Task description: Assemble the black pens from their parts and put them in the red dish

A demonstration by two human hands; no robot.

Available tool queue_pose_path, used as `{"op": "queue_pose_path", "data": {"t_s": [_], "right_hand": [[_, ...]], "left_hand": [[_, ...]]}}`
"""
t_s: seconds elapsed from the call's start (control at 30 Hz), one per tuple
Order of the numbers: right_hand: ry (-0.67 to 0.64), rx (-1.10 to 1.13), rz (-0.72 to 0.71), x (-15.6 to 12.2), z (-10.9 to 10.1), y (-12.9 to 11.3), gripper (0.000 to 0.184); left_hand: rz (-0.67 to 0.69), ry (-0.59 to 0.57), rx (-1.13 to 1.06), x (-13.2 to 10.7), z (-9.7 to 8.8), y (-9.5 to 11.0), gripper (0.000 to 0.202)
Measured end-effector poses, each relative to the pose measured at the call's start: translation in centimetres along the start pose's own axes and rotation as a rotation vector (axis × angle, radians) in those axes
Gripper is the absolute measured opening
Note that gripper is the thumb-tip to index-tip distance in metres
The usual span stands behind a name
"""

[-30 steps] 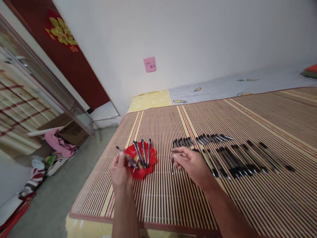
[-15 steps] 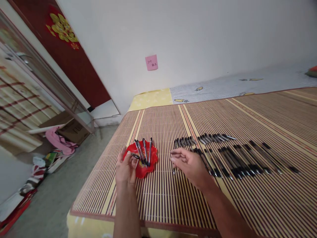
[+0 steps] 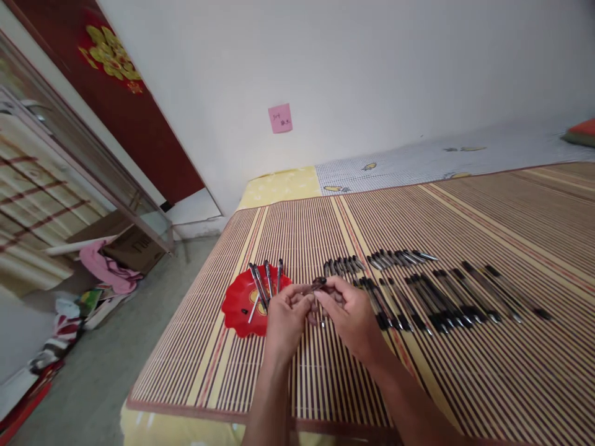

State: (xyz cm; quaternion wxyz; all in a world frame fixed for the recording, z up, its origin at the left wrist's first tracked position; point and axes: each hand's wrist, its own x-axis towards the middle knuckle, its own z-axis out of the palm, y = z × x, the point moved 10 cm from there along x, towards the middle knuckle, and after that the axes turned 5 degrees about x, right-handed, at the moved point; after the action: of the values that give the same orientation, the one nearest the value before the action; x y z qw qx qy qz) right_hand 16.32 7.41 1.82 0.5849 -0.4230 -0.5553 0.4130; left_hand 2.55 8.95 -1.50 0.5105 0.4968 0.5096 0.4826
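My left hand [image 3: 290, 316] and my right hand [image 3: 348, 310] meet over the mat, fingers pinched together around a small dark pen [image 3: 318, 282]. Much of it is hidden by my fingers. Just left of my left hand sits a red scalloped dish [image 3: 232, 297]. Several black-tipped pens [image 3: 259, 286] lean in it, along with a thin white stick [image 3: 253, 308] and a small black piece [image 3: 244, 311]. Beside my right hand, long dark pen barrels [image 3: 432, 300] lie side by side. Beyond them runs a row of short clear-and-black pen parts [image 3: 395, 259].
A striped bamboo mat [image 3: 223, 371] covers the bed, whose left edge drops to a grey floor [image 3: 116, 347]. On the white wall is a pink note [image 3: 280, 118]. A cardboard box [image 3: 134, 248] and a pink cloth [image 3: 105, 266] are on the left.
My left hand has moved right from the dish, bringing the dark pen to my right hand. The two hands, apart before, now meet. A white stick and a black piece show in the dish.
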Motion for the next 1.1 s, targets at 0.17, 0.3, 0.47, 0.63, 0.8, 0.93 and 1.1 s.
{"op": "queue_pose_path", "data": {"t_s": [0.17,0.3,0.47,0.63,0.8,0.93,1.1], "right_hand": [[-0.001,-0.023,0.023,0.1,-0.6,0.2,0.018],[0.017,-0.005,0.049,0.5,-1.6,0.6,0.02],[0.004,-0.02,0.061,0.9,-2.1,0.6,0.02],[-0.002,-0.03,0.053,0.9,-2.5,0.4,0.019],[0.011,-0.017,0.064,1.0,-3.0,0.6,0.021],[0.004,-0.011,0.075,1.1,-3.2,0.5,0.023],[0.029,0.021,0.069,1.2,-3.7,0.2,0.023]], "left_hand": [[0.083,0.336,0.343,0.6,-8.1,1.3,0.033],[-0.018,0.526,0.693,1.4,-15.2,1.3,0.031],[-0.104,0.526,0.962,3.3,-16.8,0.0,0.019],[-0.118,0.552,1.126,3.6,-15.7,-0.3,0.019],[-0.092,0.552,1.259,3.2,-14.7,1.1,0.032],[-0.127,0.404,1.357,4.8,-13.5,0.6,0.027],[-0.16,0.352,1.355,6.2,-13.3,-0.2,0.031]]}}
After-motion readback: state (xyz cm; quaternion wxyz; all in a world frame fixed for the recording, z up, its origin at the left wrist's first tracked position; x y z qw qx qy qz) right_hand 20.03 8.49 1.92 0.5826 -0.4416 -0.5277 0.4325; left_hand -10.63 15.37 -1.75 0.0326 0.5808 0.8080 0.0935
